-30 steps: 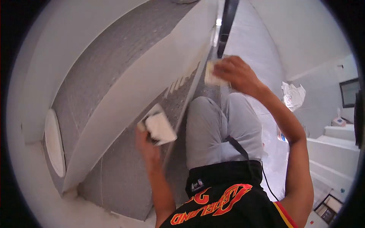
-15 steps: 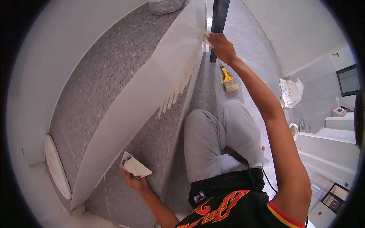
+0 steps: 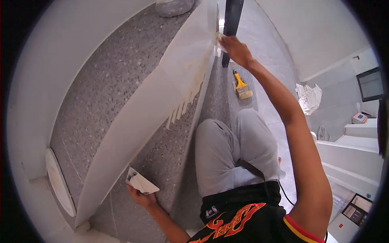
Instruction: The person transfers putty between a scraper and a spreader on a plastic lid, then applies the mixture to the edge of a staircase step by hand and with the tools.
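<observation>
My left hand [image 3: 142,197] is closed on the edge of a flat plate [image 3: 144,185] coated with white paste, over the speckled grey floor at lower left. At the top, my right hand [image 3: 236,49] pinches a thin pale scraper [image 3: 220,43] against the far end of the low white wall [image 3: 133,117]. Fingers hide much of that scraper. Smeared, streaky paste [image 3: 178,111] runs along the wall's lower edge. Beside the right forearm lies a wide brush [image 3: 242,87] with a yellow handle and pale bristles, touched by neither hand.
A dark upright post [image 3: 232,28] stands right beside my right hand. A round white lid-like disc [image 3: 60,182] leans at far left, and a pale bag [image 3: 174,7] sits at the top. Crumpled white plastic [image 3: 309,98] lies on the tiles at right. My bent knees [image 3: 237,146] are close to the wall.
My right hand has shifted very slightly and the scraper now shows more edge-on against the wall. My left hand and its plate have moved a little left and down in view.
</observation>
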Demonstrator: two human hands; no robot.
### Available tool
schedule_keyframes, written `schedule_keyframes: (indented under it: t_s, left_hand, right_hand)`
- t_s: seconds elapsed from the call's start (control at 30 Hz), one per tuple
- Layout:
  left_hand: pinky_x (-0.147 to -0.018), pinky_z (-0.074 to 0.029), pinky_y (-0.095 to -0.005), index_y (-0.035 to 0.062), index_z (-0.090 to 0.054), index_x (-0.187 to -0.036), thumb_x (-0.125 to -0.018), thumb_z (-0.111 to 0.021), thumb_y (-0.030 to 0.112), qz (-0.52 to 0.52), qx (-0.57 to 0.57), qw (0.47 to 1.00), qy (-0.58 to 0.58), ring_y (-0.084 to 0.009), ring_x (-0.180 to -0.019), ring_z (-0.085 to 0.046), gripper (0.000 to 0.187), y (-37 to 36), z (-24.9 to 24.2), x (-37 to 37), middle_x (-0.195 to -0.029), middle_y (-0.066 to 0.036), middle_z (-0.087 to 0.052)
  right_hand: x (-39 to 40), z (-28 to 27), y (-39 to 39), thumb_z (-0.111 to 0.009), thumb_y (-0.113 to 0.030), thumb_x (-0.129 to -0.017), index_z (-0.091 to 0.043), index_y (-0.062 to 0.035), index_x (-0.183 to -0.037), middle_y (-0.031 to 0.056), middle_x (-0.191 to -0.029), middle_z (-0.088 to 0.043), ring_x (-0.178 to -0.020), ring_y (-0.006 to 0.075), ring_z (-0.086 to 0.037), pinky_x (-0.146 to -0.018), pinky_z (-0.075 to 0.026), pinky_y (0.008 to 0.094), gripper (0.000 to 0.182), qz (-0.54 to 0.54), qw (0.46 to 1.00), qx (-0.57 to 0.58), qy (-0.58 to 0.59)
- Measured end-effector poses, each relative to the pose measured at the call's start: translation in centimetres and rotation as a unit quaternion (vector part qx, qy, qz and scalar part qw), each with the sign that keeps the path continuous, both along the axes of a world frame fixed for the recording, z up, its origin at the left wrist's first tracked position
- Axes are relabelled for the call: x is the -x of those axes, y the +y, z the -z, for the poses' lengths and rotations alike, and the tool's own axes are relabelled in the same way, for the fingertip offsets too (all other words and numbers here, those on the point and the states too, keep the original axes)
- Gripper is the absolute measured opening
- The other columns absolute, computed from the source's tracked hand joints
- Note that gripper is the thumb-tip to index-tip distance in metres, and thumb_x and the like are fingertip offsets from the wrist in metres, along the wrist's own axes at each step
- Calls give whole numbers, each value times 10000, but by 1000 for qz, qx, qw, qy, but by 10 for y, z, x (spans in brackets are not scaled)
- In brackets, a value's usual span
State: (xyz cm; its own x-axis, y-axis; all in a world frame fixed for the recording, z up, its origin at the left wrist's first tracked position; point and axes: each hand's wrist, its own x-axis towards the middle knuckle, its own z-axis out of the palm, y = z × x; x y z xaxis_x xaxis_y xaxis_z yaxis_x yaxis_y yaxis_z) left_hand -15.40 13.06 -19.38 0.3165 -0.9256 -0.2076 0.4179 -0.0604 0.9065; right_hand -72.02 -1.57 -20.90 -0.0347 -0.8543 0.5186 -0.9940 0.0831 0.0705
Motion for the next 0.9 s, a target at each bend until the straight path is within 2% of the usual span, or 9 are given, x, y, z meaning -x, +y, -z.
schedule_keyframes:
  t_s: [0.2,0.4,0.57,0.63,0.7,0.73,0.8,0.83,0.9]
  left_hand:
    - [-905,-429,-386,30,-388,-1258,-849,-367,191,17,41,999,-3,-234,-1077,-503,440,3,13,-9,-1184,-108,-489]
    - [-917,-420,-389,43,-383,-1264,-850,-373,199,-33,-1,999,5,-243,-1093,-495,442,2,7,2,-1213,-113,-473]
    - [-932,-408,-384,41,-352,-1299,-856,-377,215,-3,31,999,25,-252,-1111,-485,476,5,22,-10,-1235,-113,-462]
    - [-935,-405,-382,39,-344,-1308,-860,-377,220,-21,39,998,51,-253,-1114,-483,485,6,34,-13,-1240,-112,-460]
    - [-940,-399,-375,28,-336,-1318,-856,-379,220,40,136,903,-405,-246,-1122,-475,502,10,56,-25,-1240,-108,-459]
    - [-940,-399,-375,28,-336,-1318,-856,-379,220,36,127,908,-397,-246,-1122,-475,502,11,51,-21,-1240,-108,-459]
    - [-936,-404,-380,8,-333,-1317,-861,-368,219,-8,10,1000,-5,-237,-1130,-468,504,6,31,-15,-1242,-108,-458]
    - [-930,-410,-382,5,-314,-1327,-860,-353,207,36,11,987,-156,-232,-1141,-459,511,5,25,-11,-1250,-113,-453]
    - [-927,-412,-382,4,-306,-1330,-856,-348,197,36,40,996,-72,-234,-1139,-462,513,5,26,-10,-1250,-114,-451]
  right_hand:
    - [22,-10,7,-557,-51,-713,-592,-98,-1025,0,-1069,-542,-981,208,-517,-700,-536,305,318,-46,994,6,102]
    - [7,7,3,-498,-35,-746,-567,-77,-1074,39,-1074,-526,-988,255,-514,-717,-526,367,338,-68,996,47,-16]
    - [2,-20,18,-505,-79,-740,-582,-62,-1035,86,-1007,-567,-936,286,-552,-709,-510,388,306,7,990,-132,-44]
    - [-3,-27,27,-515,-94,-729,-598,-68,-1001,91,-974,-577,-918,291,-560,-714,-507,386,286,20,992,-116,-45]
    - [2,-31,26,-525,-125,-708,-628,-74,-936,115,-940,-585,-895,311,-571,-741,-498,389,256,16,995,-71,-68]
    - [2,-35,22,-525,-125,-708,-628,-74,-936,115,-940,-585,-895,311,-571,-741,-498,389,256,11,995,-79,-58]
    - [1,-41,8,-519,-117,-702,-627,-63,-944,133,-942,-581,-888,327,-569,-738,-500,409,269,36,991,-100,-86]
    - [2,-44,2,-511,-113,-701,-632,-56,-925,141,-936,-578,-884,336,-568,-746,-497,428,261,32,990,-116,-68]
    - [4,-49,-9,-499,-107,-715,-629,-68,-930,135,-943,-576,-896,321,-561,-765,-486,419,255,43,988,-138,-50]
